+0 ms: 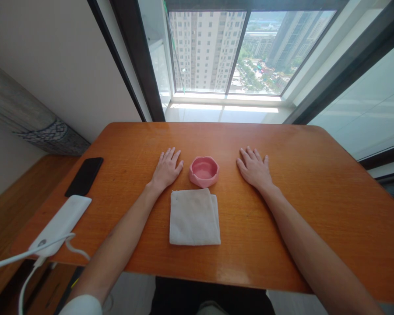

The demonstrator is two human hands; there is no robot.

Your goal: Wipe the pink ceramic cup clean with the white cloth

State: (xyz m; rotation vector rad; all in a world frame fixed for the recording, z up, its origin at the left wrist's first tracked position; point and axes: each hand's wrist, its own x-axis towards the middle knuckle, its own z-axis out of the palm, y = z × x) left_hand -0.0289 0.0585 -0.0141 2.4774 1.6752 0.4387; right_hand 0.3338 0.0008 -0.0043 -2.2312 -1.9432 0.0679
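A pink bowl-like dish (204, 178) with a faceted rim stands upright in the middle of the wooden table. Just in front of it, on my side, lies a folded white cloth (194, 218). My left hand (167, 169) rests palm down to the left of the dish, fingers stretched out, apart from it. To the dish's right, farther off, my right hand (254, 168) lies flat with its fingers spread. Neither hand holds anything or touches the dish or cloth.
On the table's left side lie a black phone (84, 176) and a white power bank (61, 224) with white cables (26, 258) running off the edge. Beyond the table's (302, 210) far edge is a window (230, 52). A grey curtain (29, 109) hangs at the left.
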